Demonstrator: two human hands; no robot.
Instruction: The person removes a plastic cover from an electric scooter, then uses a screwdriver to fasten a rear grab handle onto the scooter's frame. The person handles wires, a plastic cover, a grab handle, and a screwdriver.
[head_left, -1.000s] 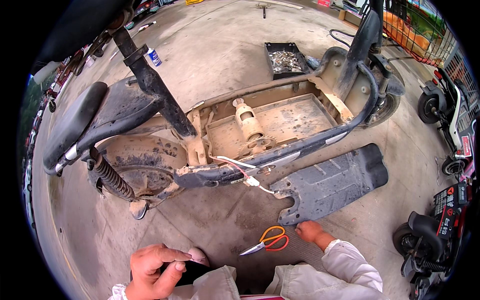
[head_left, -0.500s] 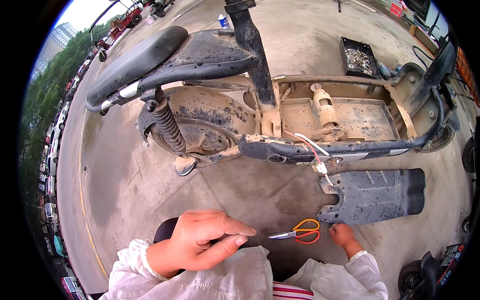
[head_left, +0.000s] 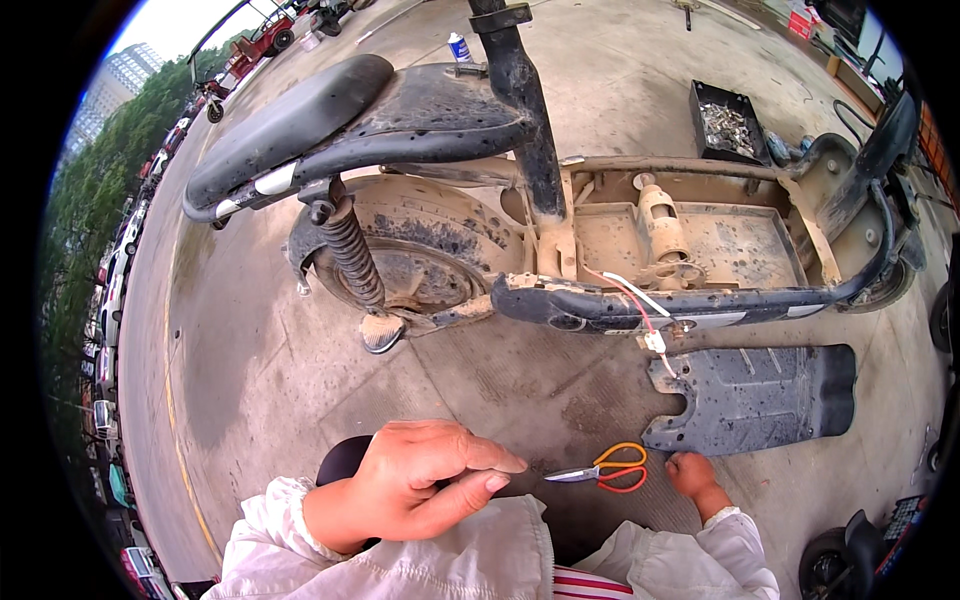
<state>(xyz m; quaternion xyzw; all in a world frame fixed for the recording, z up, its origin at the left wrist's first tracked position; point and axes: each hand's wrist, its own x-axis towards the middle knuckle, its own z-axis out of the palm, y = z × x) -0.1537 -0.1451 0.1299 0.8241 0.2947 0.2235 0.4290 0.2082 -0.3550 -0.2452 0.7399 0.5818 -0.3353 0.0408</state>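
Observation:
My left hand [head_left: 425,485] hovers at the lower middle, its thumb drawn up to the outstretched index finger in a pinch. Anything between those tips is too small to make out. Orange- and yellow-handled scissors [head_left: 605,470] lie just right of its fingertips, blades pointing toward it. Past the scissors, my right hand [head_left: 695,478] is curled closed by the near edge of a dark plastic floor panel [head_left: 765,395]; its grip is hidden. Beyond stands a stripped, muddy electric scooter [head_left: 560,240]. A white connector [head_left: 654,342] on red and white wires hangs over its side rail.
A black tray of metal parts [head_left: 728,130] sits behind the scooter at the right. A blue-and-white can [head_left: 459,47] stands beyond the seat [head_left: 300,110]. Another vehicle's wheel [head_left: 825,565] is at the lower right. A red three-wheeler [head_left: 262,42] is parked far left.
The whole view has shifted slightly, so the scooter, panel and scissors appear a little lower and to the right. Both hands keep nearly the same pose.

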